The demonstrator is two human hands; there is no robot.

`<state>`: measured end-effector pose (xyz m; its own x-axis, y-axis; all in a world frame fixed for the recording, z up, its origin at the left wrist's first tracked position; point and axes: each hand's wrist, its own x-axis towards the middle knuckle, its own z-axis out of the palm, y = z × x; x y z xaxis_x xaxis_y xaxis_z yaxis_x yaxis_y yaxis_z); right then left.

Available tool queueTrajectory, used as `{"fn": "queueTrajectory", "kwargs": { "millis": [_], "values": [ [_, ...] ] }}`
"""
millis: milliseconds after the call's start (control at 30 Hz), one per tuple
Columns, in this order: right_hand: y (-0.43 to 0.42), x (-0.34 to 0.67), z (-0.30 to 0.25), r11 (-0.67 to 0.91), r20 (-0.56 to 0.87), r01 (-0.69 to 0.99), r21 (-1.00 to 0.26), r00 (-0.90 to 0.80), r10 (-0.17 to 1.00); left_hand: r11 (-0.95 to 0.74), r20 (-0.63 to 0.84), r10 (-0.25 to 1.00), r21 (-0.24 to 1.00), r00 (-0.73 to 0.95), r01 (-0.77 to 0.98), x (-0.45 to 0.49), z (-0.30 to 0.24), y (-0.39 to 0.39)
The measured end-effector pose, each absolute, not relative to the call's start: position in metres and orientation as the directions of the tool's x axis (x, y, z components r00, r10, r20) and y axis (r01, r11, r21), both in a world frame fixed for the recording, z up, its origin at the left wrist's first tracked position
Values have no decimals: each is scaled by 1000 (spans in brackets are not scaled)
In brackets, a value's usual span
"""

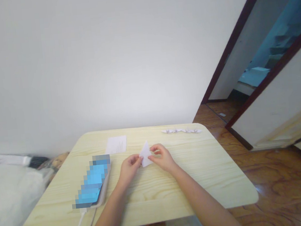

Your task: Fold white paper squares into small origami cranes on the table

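Observation:
A small folded piece of white paper [145,155], pointed at the top, is held above the middle of the light wooden table [153,194]. My left hand [130,166] pinches its left edge between thumb and fingers. On the other side, my right hand [162,157] has its thumb and fingertips closed at the paper's right edge. Beyond my hands, a flat white sheet with faint marks [116,144] lies at the back left of the table. A row of small folded white paper pieces [181,130] lies along the back right edge.
On the table's left, a phone with a blurred blue screen [93,182] rests on a pale object, and a white cable [80,224] runs from it over the front edge. A white wall [134,57] stands behind the table. White bedding [12,201] is at left, a doorway at right.

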<state>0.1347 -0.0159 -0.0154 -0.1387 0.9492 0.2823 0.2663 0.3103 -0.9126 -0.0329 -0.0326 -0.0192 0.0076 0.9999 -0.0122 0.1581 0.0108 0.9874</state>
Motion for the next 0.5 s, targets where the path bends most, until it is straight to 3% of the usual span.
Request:
{"fn": "queueTrajectory", "kwargs": {
  "millis": [200, 500],
  "values": [
    [-16, 133, -16, 262, 245, 280, -924, -92, 965, -9, 2, 999, 988, 41, 155, -31, -20, -34],
    [-17, 134, -13, 320, 302, 297, -900, -106, 947, -20, 11, 999, 983, 52, 182, -29, -18, -36]
  ]
}}
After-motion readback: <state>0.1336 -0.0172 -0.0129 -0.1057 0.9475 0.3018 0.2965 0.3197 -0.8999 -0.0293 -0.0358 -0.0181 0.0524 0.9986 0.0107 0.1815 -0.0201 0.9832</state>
